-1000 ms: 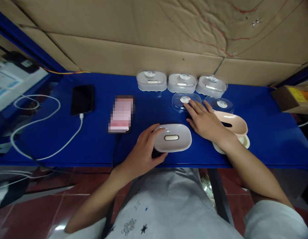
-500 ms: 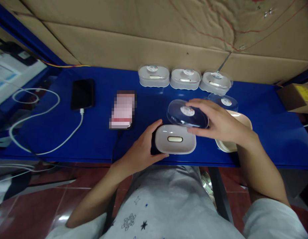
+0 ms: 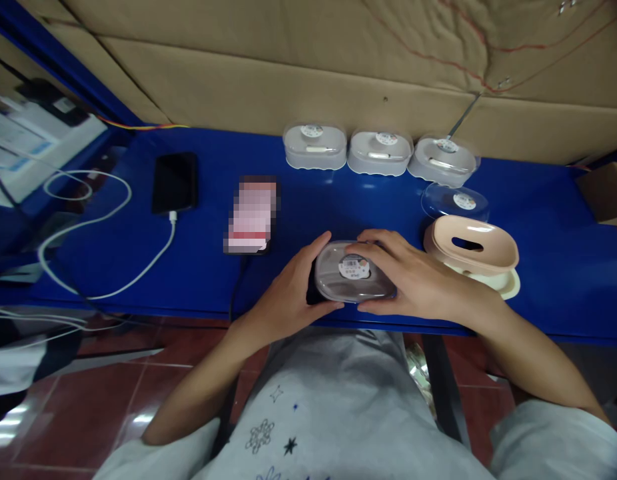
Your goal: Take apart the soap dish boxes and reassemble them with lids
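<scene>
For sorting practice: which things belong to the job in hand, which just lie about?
Job, probably:
clear lid, grey box beneath
three lidded boxes
spare lid
peach part
cream part

Lying about, apparently:
black phone
pixelated phone
white cable
cardboard box

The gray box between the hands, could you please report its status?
Left hand cupped at gray box; right hand on clear lid. Lid over box, seating unclear. Nothing seen in the way.

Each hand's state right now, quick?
Left hand: cupped around the box's left end; whether it grips can't be told.
Right hand: closed on the clear lid over the box.
</scene>
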A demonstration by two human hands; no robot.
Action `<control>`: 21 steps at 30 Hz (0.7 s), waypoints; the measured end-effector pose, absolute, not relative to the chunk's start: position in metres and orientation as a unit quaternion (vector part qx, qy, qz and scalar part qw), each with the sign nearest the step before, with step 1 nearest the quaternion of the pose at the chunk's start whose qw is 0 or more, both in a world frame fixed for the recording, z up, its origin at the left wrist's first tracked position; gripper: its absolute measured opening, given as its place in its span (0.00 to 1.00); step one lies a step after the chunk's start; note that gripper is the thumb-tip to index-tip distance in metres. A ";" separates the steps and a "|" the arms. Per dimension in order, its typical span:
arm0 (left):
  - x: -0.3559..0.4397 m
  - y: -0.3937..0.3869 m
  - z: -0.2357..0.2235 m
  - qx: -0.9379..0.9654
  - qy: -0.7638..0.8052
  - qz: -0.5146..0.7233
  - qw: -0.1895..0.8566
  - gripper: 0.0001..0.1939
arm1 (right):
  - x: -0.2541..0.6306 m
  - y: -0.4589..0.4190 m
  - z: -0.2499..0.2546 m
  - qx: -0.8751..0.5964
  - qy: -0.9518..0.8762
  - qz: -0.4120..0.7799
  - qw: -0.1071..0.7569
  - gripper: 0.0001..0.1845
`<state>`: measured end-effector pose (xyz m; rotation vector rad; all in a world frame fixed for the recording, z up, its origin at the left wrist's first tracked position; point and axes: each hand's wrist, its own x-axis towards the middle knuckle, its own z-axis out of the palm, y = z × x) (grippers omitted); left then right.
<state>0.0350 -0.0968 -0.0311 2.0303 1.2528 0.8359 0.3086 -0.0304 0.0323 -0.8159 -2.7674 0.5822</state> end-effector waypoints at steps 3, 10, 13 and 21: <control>0.035 -0.096 -0.030 0.769 0.471 0.310 0.301 0.53 | 0.309 -0.029 0.026 -0.267 -0.936 0.198 0.113 0.44; 0.034 -0.092 -0.030 0.776 0.473 0.287 0.304 0.49 | 0.308 -0.028 0.022 -0.250 -0.942 0.196 0.109 0.43; 0.034 -0.093 -0.031 0.773 0.475 0.287 0.306 0.50 | 0.309 -0.026 0.019 -0.254 -0.934 0.232 0.095 0.45; 0.036 -0.095 -0.029 0.795 0.475 0.282 0.251 0.49 | 0.308 -0.017 0.008 -0.245 -0.923 0.271 0.118 0.46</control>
